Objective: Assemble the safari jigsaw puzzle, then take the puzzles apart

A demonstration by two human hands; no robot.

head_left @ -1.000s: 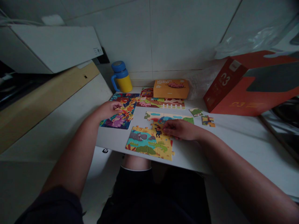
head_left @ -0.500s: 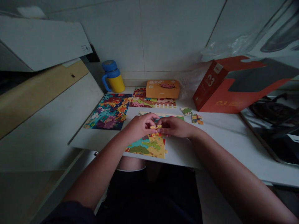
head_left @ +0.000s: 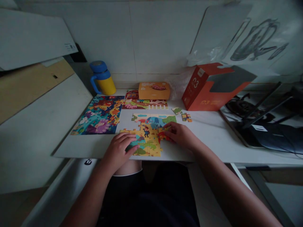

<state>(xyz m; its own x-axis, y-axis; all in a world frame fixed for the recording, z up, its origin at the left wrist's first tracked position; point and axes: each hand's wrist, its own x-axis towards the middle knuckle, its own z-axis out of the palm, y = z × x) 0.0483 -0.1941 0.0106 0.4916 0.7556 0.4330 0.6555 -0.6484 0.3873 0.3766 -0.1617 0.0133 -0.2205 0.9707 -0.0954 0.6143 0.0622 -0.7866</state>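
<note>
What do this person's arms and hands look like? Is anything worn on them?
The left hand and right hand are bare, with no gloves, rings or watch that I can see. The forearms are bare too, with no sleeves in view. Between them, dark clothing shows.

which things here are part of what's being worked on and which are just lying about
Part of the work:
- animal puzzle, with the left hand at it
- red-patterned piece at the right hand
- probably two loose pieces

Seemingly just lying about:
- dark-blue puzzle
- farm puzzle
- orange puzzle box
- blue-and-yellow bottle
- red box
</note>
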